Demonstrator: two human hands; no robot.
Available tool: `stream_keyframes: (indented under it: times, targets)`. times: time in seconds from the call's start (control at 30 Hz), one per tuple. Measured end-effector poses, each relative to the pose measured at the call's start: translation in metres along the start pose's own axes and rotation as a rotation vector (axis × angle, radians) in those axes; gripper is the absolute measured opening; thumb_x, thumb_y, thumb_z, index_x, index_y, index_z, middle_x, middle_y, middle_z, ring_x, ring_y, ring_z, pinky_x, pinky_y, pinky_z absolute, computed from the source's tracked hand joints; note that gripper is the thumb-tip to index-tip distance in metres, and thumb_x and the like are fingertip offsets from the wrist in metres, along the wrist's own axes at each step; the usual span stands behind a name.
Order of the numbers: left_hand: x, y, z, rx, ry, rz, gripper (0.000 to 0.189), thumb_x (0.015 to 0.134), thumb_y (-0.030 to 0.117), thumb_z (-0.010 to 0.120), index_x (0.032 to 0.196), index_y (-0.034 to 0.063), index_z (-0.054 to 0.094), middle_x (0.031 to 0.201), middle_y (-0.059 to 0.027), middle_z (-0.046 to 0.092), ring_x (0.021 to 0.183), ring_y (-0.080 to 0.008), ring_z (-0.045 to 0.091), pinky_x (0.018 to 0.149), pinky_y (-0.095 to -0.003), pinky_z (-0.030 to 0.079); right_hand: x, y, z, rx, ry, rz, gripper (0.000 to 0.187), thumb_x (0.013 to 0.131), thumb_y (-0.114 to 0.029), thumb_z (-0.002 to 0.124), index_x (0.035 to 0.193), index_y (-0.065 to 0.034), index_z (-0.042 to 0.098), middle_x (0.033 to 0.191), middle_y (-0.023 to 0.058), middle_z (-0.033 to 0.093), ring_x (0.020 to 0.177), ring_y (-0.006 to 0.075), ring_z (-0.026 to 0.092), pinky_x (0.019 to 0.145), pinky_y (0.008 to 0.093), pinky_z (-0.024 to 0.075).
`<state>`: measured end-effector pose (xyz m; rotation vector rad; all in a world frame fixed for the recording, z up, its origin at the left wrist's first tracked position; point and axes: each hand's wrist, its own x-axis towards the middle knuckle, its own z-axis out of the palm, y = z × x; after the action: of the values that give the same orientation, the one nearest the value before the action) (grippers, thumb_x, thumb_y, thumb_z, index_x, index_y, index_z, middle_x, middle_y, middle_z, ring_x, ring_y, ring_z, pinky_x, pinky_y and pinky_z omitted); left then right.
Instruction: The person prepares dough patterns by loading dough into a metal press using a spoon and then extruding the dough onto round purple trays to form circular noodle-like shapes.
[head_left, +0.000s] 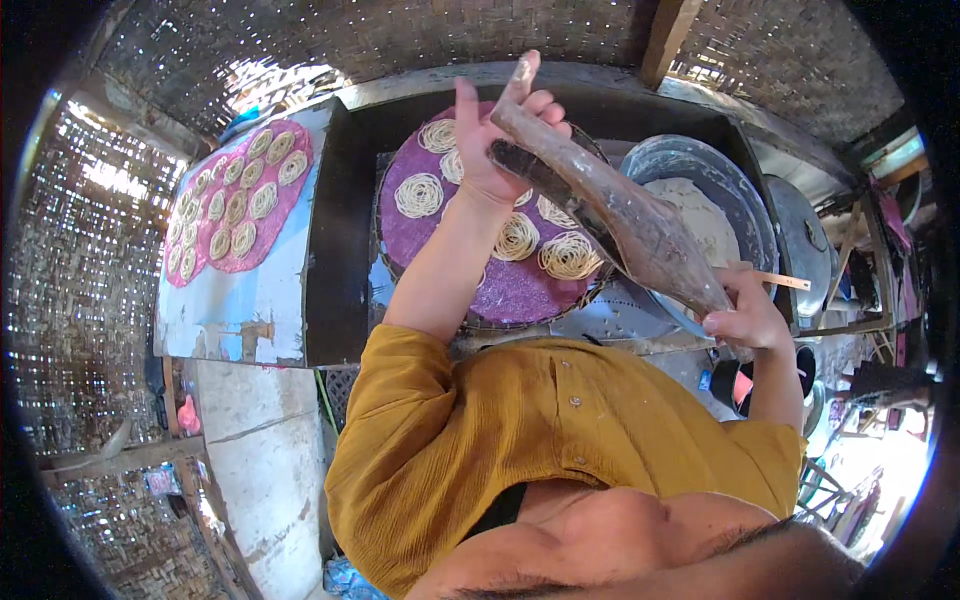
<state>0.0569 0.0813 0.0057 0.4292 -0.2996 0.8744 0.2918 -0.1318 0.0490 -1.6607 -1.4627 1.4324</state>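
Observation:
A long two-piece wooden tool, which looks like a hand press (622, 202), slants across in front of me, smeared with pale dough. My left hand (502, 135) holds its far end, the handles lying across the palm, thumb and index finger stretched out. My right hand (750, 307) grips the near end, along with a thin flat stick (784, 280) with a hole in its tip. Below the tool, a round tray with a purple surface (510, 300) bears several coiled nests of dough strands (418, 196). Partly hidden behind the tool is a basin (766, 225) of pale dough (701, 214).
On the left, a worn box top (232, 315) carries a pink sheet (244, 262) with several more strand nests. A lidded metal pot (799, 240) stands at right, beyond the basin. Woven bamboo walls (82, 285) enclose the left and back. A wooden post (667, 41) rises behind.

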Motion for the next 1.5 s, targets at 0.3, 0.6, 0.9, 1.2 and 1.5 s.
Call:
stream_keyframes:
  times: [0.3, 0.6, 0.9, 1.2, 1.5]
  targets:
    - [-0.032, -0.057, -0.027, 0.899, 0.237, -0.676, 0.028, 0.088, 0.028, 0.044, 0.101, 0.0048, 0.054, 0.080, -0.0023, 0.053, 0.077, -0.0126, 0.048, 0.073, -0.0274, 0.040, 0.011, 0.015, 0.007, 0.097, 0.094, -0.044, 0.056, 0.056, -0.041, 0.070, 0.087, 0.0039, 0.057, 0.068, 0.0055, 0.056, 0.056, 0.0117, 0.053, 0.049, 0.0230, 0.0420]
    - [-0.042, -0.062, -0.062, 1.030, 0.276, -0.842, 0.039, 0.092, 0.032, 0.032, 0.107, 0.0038, 0.053, 0.105, -0.0095, 0.057, 0.101, -0.0204, 0.048, 0.093, -0.0318, 0.032, 0.021, 0.027, 0.002, 0.144, 0.121, -0.035, 0.060, 0.058, -0.041, 0.071, 0.093, 0.0034, 0.054, 0.068, 0.0048, 0.055, 0.055, 0.0108, 0.053, 0.049, 0.0221, 0.0425]
    - [-0.085, -0.024, -0.053, 2.574, -0.487, -0.173, 0.051, 0.083, 0.050, 0.037, 0.112, 0.0117, 0.056, 0.136, -0.0092, 0.026, 0.109, -0.0332, 0.037, 0.092, -0.0482, 0.025, 0.020, 0.032, 0.000, 0.216, 0.137, -0.136, 0.054, 0.063, -0.036, 0.067, 0.096, 0.0048, 0.055, 0.069, 0.0065, 0.056, 0.054, 0.0125, 0.052, 0.048, 0.0245, 0.0423]
    - [-0.043, 0.043, 0.034, 0.401, 0.088, 0.120, 0.076, 0.080, 0.067, 0.027, 0.129, 0.0089, 0.034, 0.116, -0.0063, 0.049, 0.110, -0.0252, 0.042, 0.087, -0.0438, 0.034, 0.032, 0.007, 0.048, 0.341, -0.156, -0.105, 0.057, 0.070, -0.054, 0.056, 0.083, 0.0012, 0.057, 0.069, 0.0065, 0.057, 0.053, 0.0119, 0.053, 0.046, 0.0239, 0.0409]
    - [-0.073, 0.064, -0.029, 0.127, -0.006, 0.306, 0.069, 0.079, 0.062, 0.040, 0.124, 0.0111, 0.039, 0.069, 0.0023, 0.049, 0.070, -0.0160, 0.051, 0.077, -0.0372, 0.043, 0.078, 0.012, 0.062, 0.136, -0.369, 0.081, 0.056, 0.085, -0.055, 0.035, 0.086, -0.0021, 0.054, 0.066, 0.0069, 0.056, 0.048, 0.0140, 0.051, 0.042, 0.0263, 0.0411]
